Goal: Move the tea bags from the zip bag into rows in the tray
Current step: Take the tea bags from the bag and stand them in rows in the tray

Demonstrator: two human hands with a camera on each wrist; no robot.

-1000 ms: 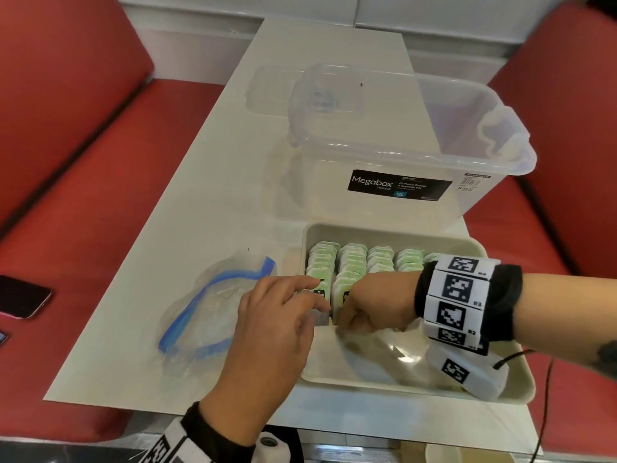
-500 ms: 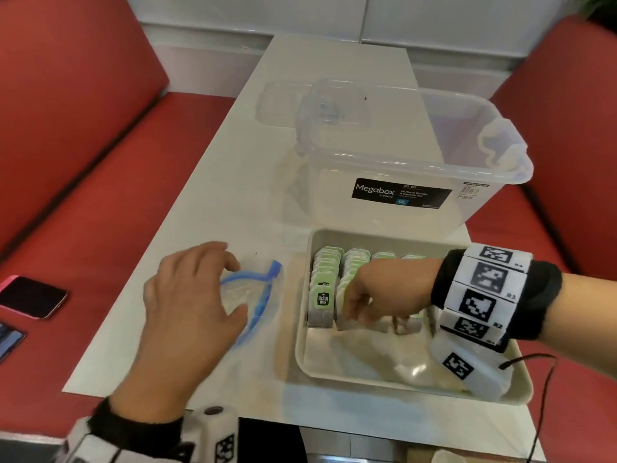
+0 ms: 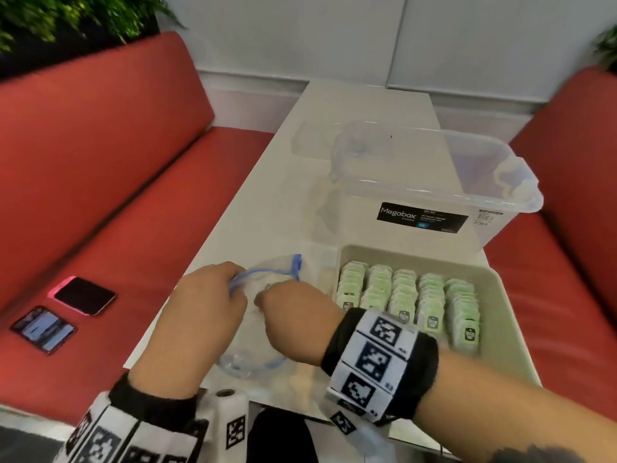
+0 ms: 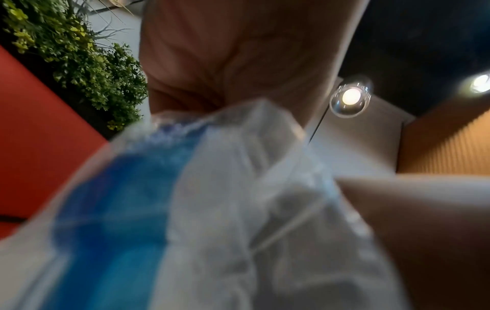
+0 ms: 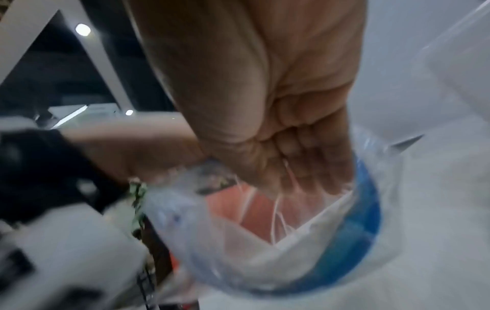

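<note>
Right hand [image 3: 293, 319] has left the tray [image 3: 500, 295] and is now reaching into the zip bag [image 3: 267, 285], fingers curled around tea bag strings I think. Left hand [image 3: 207, 305] pinches the rim open. Tangled strings might drag extras onto the counter [image 3: 334, 128].

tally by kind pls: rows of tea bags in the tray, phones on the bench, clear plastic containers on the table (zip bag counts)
Rows of tea bags in the tray: 5
Phones on the red bench, black phone and lit-screen phone: 2
Clear containers on the table, zip bag and Megabox tub: 2
Total: 9
</note>
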